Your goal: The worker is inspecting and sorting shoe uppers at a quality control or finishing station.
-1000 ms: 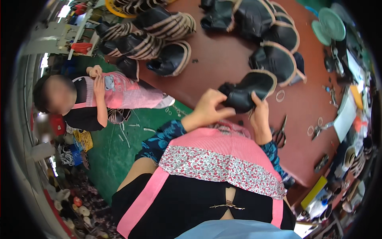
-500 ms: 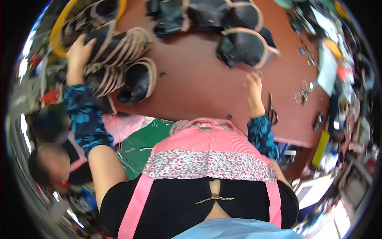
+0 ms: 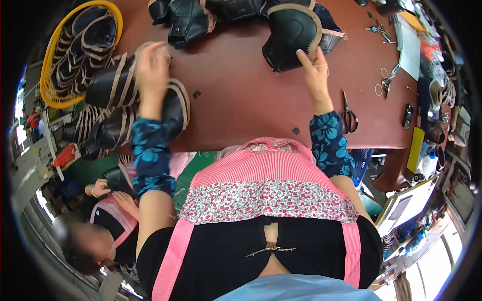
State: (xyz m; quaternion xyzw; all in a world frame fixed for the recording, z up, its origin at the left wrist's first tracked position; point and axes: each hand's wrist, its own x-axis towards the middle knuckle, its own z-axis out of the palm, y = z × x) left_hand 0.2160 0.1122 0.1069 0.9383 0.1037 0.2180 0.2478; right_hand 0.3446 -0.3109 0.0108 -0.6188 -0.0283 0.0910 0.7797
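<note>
On the red-brown table lie black leather shoe uppers with tan edges. My right hand (image 3: 316,75) is at the near edge of one such shoe upper (image 3: 291,37) at the far right of the middle, its thumb on the black leather and its fingers along the tan rim. That upper overlaps others behind it. To the left, my left hand (image 3: 152,70) is over a row of overlapping uppers (image 3: 108,88); motion smears its fingers, so what they touch cannot be made out. Another upper (image 3: 175,110) lies just right of my left wrist.
A yellow basket (image 3: 44,80) full of uppers stands at the far left. Black-handled scissors (image 3: 349,120) lie right of my right forearm, with another pair of scissors (image 3: 385,83) beyond. More uppers (image 3: 188,22) line the far side. A co-worker (image 3: 108,220) sits at the lower left.
My left hand has moved right, away from the basket side, across the row of uppers. My right hand has reached forward onto the upper's edge. The whole view has shifted.
</note>
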